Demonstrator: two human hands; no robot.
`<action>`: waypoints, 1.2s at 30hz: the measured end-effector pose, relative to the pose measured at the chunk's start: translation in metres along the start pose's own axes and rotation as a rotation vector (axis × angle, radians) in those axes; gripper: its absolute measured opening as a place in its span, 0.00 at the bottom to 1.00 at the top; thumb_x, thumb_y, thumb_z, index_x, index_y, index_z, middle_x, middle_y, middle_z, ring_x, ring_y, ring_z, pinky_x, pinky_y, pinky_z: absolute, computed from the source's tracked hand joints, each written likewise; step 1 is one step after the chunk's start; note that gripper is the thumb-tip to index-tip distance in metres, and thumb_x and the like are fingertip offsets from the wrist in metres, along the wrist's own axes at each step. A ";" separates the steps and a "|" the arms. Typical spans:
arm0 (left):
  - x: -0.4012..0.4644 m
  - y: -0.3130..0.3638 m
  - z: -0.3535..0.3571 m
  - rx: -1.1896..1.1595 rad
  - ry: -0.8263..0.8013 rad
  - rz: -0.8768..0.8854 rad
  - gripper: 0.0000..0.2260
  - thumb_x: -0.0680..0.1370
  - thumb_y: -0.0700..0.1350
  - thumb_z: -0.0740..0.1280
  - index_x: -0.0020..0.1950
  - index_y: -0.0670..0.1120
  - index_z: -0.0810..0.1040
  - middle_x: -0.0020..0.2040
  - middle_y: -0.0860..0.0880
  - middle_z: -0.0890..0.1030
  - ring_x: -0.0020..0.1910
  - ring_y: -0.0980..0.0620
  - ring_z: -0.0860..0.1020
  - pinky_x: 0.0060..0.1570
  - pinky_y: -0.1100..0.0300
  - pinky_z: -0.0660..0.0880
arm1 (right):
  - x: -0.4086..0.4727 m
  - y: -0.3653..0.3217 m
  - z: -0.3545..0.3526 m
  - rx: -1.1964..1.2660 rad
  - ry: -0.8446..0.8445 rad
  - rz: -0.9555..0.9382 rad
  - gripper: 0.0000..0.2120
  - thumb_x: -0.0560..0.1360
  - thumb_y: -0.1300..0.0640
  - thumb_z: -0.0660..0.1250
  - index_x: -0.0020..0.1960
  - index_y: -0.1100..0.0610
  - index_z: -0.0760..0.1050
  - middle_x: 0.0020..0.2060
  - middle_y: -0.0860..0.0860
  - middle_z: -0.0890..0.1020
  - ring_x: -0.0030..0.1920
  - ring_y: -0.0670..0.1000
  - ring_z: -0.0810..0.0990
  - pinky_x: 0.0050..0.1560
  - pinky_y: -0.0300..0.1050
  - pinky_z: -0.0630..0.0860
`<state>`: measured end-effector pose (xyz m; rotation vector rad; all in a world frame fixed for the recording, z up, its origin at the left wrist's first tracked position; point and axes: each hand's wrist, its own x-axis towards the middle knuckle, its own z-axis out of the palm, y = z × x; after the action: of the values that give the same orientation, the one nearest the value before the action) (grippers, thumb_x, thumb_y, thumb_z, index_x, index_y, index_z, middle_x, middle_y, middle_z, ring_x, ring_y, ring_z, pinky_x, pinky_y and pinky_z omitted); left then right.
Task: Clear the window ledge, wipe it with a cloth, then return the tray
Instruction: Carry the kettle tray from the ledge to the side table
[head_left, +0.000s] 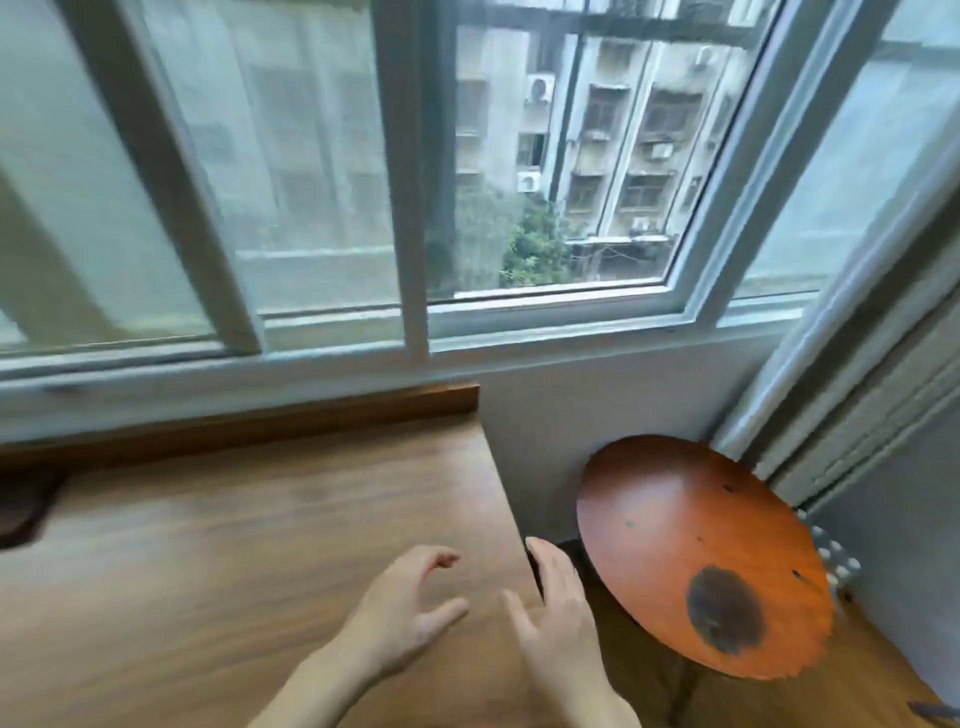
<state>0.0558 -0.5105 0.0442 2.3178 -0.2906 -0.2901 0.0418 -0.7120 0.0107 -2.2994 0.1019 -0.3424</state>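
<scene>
The long wooden window ledge (249, 545) lies bare beneath the grey-framed window (405, 208); no tray or cloth shows. Left hand (400, 608) and right hand (556, 618) hover above its right end, fingers spread and empty, seemingly between steps. A round orange stool (691, 551) stands just beside.
</scene>
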 end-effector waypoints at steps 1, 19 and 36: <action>-0.018 -0.021 -0.024 0.015 0.021 -0.033 0.21 0.69 0.64 0.66 0.59 0.61 0.68 0.56 0.64 0.73 0.59 0.66 0.72 0.58 0.76 0.63 | -0.011 -0.019 0.013 -0.070 -0.043 -0.015 0.29 0.71 0.44 0.66 0.66 0.60 0.75 0.61 0.54 0.79 0.64 0.49 0.72 0.66 0.39 0.66; -0.195 -0.233 -0.193 -0.076 0.359 -0.498 0.18 0.69 0.61 0.67 0.56 0.59 0.70 0.54 0.58 0.77 0.56 0.61 0.74 0.58 0.65 0.69 | -0.065 -0.211 0.228 0.008 -0.634 -0.334 0.27 0.67 0.42 0.64 0.62 0.53 0.77 0.55 0.47 0.79 0.58 0.42 0.72 0.61 0.19 0.55; -0.221 -0.302 -0.285 -0.077 0.533 -0.498 0.26 0.66 0.61 0.66 0.61 0.50 0.77 0.57 0.55 0.79 0.59 0.57 0.75 0.61 0.63 0.69 | -0.065 -0.334 0.338 -0.015 -0.696 -0.513 0.23 0.74 0.54 0.69 0.68 0.56 0.72 0.63 0.47 0.74 0.66 0.47 0.70 0.67 0.33 0.59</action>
<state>-0.0338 -0.0492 0.0456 2.2616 0.5561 0.0843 0.0621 -0.2329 0.0213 -2.3046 -0.8397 0.2227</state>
